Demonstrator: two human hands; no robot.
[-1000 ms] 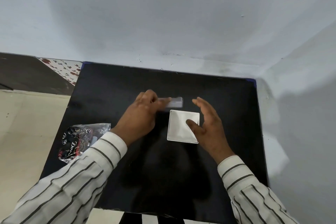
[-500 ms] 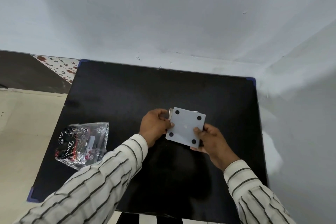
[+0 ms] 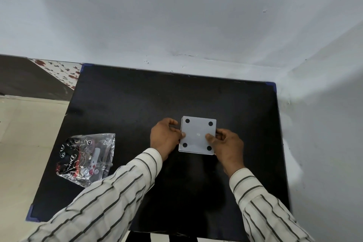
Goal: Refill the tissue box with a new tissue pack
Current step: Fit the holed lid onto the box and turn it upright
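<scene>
At frame centre, the left hand (image 3: 166, 139) and right hand (image 3: 227, 146) grasp the grey tissue box (image 3: 198, 135) by opposite sides, fingers clenched on its edges.

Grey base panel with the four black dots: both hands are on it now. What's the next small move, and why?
Probably press the grey base panel down evenly until it seats on the tissue box. The left hand and right hand grip opposite edges, and the panel looks squared over the box beneath, whose rim barely shows. The plastic wrapper lies crumpled at the left, which suggests the pack is already inside.
</scene>
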